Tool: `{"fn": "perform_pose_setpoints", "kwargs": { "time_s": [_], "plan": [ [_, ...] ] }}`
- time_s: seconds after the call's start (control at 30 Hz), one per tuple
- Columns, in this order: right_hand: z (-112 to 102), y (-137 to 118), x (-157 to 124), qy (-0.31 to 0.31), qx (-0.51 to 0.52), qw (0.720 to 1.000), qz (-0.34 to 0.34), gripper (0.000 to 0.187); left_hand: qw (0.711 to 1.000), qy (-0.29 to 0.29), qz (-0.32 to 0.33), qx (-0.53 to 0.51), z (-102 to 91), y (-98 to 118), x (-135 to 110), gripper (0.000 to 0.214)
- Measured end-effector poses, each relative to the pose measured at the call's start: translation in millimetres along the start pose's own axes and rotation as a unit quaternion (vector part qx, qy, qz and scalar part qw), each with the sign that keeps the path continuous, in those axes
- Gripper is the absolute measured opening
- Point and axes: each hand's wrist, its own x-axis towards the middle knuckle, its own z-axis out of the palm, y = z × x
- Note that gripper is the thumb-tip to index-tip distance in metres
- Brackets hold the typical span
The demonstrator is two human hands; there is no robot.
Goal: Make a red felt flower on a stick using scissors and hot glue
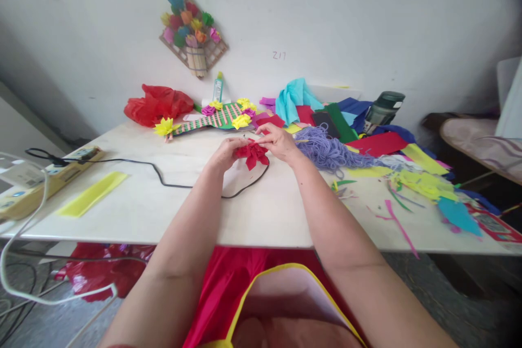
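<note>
Both hands (253, 149) pinch red paper flower (253, 154), fingers closed.

The person's two forearms are bare from the elbows down, with no sleeves reaching into view. The left hand (225, 153) and the right hand (280, 143) wear no gloves, and no rings, bracelets or watch can be made out on them. At the bottom of the view the person wears a bright red garment (228, 288). Its rounded neckline is edged with a narrow yellow trim (285, 267) that curves in an arch.
</note>
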Motion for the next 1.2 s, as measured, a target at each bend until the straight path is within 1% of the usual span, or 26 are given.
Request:
{"fn": "perform_pose_setpoints", "kwargs": {
  "time_s": [0.17, 0.43, 0.53, 0.67, 0.8, 0.9, 1.0, 1.2],
  "plan": [
    [-4.2, -7.2, -0.5, -0.014, -0.030, 0.999, 0.008, 0.016, 1.000, 0.001, 0.004, 0.004, -0.3, 0.4, -0.9, 0.021],
    [-6.3, -14.7, -1.6, -0.013, -0.075, 0.997, 0.002, 0.020, 1.000, 0.018, 0.011, 0.008, 0.3, -0.1, -0.2, 0.016],
    [-7.1, -15.5, -1.8, -0.011, -0.080, 0.997, 0.013, 0.018, 1.000, 0.015, 0.006, -0.004, -0.5, 0.7, 0.2, 0.020],
    [-6.9, -14.5, -2.0, -0.010, -0.089, 0.996, 0.029, 0.018, 1.000, -0.019, -0.008, 0.011, 0.8, 5.1, -2.4, 0.033],
    [-3.8, -11.0, -2.3, -0.002, -0.095, 0.995, 0.017, 0.019, 0.999, 0.006, 0.019, 0.036, 6.7, 8.1, -6.2, 0.047],
    [-0.9, -8.4, -2.5, 0.001, -0.099, 0.995, 0.012, 0.019, 0.998, 0.035, 0.031, 0.052, 11.7, 7.3, -6.9, 0.050],
    [1.6, -7.5, -2.4, -0.007, -0.110, 0.994, 0.017, 0.020, 0.996, 0.061, 0.029, 0.063, 15.6, 5.3, -5.7, 0.051],
    [4.1, -9.4, -2.7, -0.014, -0.131, 0.991, 0.024, 0.022, 0.992, 0.087, 0.043, 0.079, 20.9, -0.2, -2.2, 0.053]
  ]
}}
